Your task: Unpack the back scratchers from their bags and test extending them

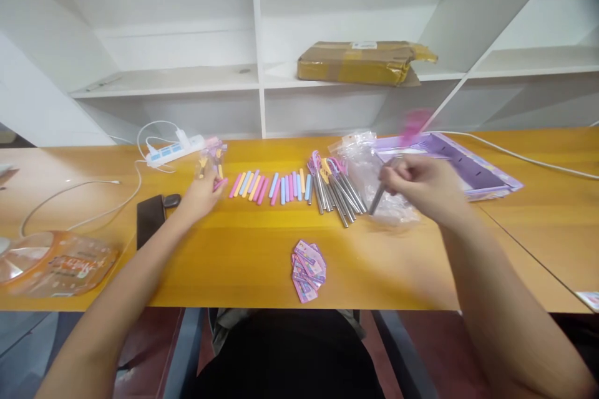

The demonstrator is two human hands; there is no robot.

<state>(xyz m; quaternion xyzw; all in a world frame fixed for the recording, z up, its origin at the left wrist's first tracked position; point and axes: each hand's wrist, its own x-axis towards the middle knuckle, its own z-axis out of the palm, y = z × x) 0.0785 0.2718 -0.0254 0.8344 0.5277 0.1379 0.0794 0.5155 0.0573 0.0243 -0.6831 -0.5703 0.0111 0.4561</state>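
Observation:
My left hand (203, 190) is closed on a short pink stick (220, 184) at the left end of a row of pastel sticks (251, 186). My right hand (418, 181) grips a thin metal rod (376, 199); a blurred pink piece (415, 123) shows above that fist, seemingly at the rod's upper end. Between the hands lies a pile of metal rods (344, 193) topped with pink, purple, yellow and blue pieces. Beyond my left fingers is a small clear packet (215, 148) with coloured pieces. Several pink printed cards (309, 269) lie fanned near the table's front edge.
Clear plastic bags (358, 159) and a purple tray (486, 168) are by my right hand. A power strip (175, 151), cables, a black phone-like object (150, 219) and an orange bag (60, 262) occupy the left. A taped carton (355, 63) rests on the shelf.

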